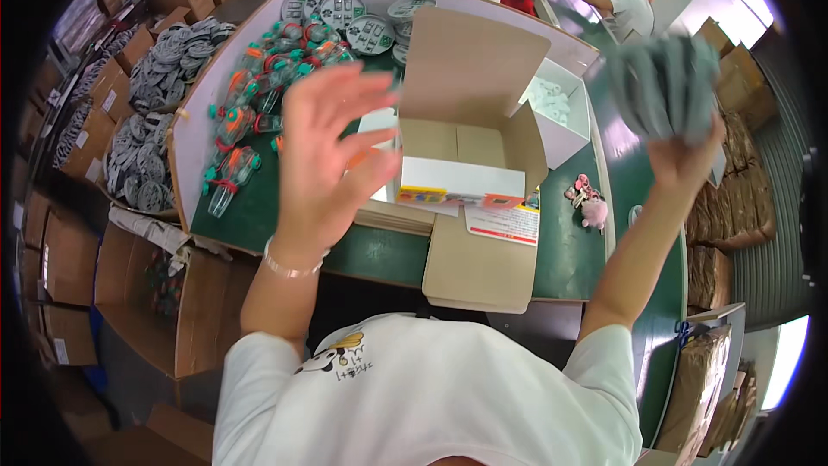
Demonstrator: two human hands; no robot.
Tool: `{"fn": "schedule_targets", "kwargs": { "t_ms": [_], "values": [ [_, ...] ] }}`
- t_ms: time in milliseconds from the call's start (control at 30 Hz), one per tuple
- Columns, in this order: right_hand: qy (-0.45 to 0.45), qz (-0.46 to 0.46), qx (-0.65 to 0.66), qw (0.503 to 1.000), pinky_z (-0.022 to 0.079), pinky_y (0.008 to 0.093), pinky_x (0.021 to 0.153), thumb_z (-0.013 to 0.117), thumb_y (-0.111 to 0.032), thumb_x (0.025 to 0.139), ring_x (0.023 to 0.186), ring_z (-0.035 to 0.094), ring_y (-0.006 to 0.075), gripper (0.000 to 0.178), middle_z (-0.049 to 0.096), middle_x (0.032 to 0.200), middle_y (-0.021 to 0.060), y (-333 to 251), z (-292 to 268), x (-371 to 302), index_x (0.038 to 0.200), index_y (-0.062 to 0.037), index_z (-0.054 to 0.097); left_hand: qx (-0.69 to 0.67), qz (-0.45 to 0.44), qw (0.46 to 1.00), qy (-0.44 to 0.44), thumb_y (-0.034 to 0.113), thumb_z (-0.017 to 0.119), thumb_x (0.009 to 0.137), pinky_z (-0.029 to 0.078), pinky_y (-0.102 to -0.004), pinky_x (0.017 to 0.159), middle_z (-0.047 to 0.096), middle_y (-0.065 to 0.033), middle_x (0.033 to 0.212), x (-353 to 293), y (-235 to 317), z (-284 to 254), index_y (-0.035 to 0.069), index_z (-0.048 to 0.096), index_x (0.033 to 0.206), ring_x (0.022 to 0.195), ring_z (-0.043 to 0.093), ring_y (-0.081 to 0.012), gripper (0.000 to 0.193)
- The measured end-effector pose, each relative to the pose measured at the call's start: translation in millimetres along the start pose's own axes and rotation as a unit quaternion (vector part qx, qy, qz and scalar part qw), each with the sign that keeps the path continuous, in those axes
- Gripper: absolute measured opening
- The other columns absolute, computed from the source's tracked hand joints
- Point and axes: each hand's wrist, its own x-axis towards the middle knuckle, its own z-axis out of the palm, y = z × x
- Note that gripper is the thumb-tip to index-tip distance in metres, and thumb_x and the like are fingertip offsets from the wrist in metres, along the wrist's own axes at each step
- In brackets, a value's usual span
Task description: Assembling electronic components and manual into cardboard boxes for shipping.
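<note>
My right hand is raised at the right and gripping a bundle of grey coils, blurred by motion; what the coils are made of I cannot tell. My left hand hangs in the air, palm turned inward, its fingers apart with nothing in them. Just right of it stands an open box, white outside and brown inside, with its lid flap upright and another flap folded down toward me. Left of that hand lie several clear plastic bottles with orange and teal parts.
Round grey discs lie at the back of the green table. A white bin holds white pieces. A pink plush charm lies at the right. Cartons of grey coils stand left. A co-worker sits at the far right.
</note>
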Motion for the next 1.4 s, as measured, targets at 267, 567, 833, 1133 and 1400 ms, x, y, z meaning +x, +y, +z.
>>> {"fn": "schedule_targets", "kwargs": {
  "t_ms": [267,567,833,1133,1400],
  "values": [
    [-0.309,0.233,-0.197,0.901,0.052,0.0342,0.09,0.065,-0.046,0.091,0.116,0.059,0.0178,0.051,0.063,0.124,0.0072,128.3,175.9,-52.0,0.127,-0.0112,0.06,-0.186,-0.034,0.98,0.064,0.063,0.068,0.082,0.048,-0.0494,0.102,0.051,-0.0095,0.141,33.9,-16.5,1.1,0.009,0.036,0.146,0.13,0.051,-0.0284,0.09],
    [-0.239,-0.093,-0.394,0.883,0.045,0.0386,0.103,0.065,-0.027,0.093,0.131,0.048,0.0225,0.056,0.054,0.138,0.0092,62.8,88.0,-52.0,0.142,-0.0042,0.049,-0.218,-0.115,0.939,0.238,0.043,0.073,0.085,0.048,-0.0432,0.1,0.058,-0.0056,0.131,51.7,-47.8,-77.7,0.009,0.051,0.134,0.121,0.056,-0.022,0.064],
    [0.273,-0.086,-0.816,0.502,0.04,0.0475,0.104,0.074,-0.051,0.08,0.127,0.051,0.0317,0.07,0.056,0.138,0.0145,-21.8,-283.2,-3.5,0.134,-0.009,0.056,-0.017,-0.117,0.966,0.229,0.037,0.084,0.073,0.053,-0.0393,0.087,0.061,-0.0083,0.111,149.9,-150.0,-88.6,0.006,0.056,0.119,0.103,0.062,-0.0212,0.063],
    [0.268,0.166,-0.791,0.525,0.04,0.0521,0.105,0.079,-0.065,0.064,0.126,0.051,0.0381,0.098,0.057,0.132,0.0239,-1.4,-402.0,-50.4,0.14,-0.0128,0.047,0.452,-0.122,0.873,0.133,0.05,0.083,0.069,0.051,-0.0426,0.089,0.064,-0.0239,0.113,185.9,-240.7,-104.9,0.002,0.049,0.13,0.105,0.064,-0.0354,0.085],
    [0.297,0.201,-0.82,0.447,0.046,0.0432,0.099,0.082,-0.059,0.061,0.111,0.062,0.0369,0.093,0.065,0.118,0.0212,3.1,-341.2,-41.9,0.127,0.0013,0.055,0.58,-0.043,0.813,0.006,0.057,0.074,0.078,0.05,-0.0434,0.092,0.064,-0.0225,0.122,174.0,-139.3,-107.4,0.003,0.05,0.132,0.108,0.065,-0.0338,0.08]
  ]
}}
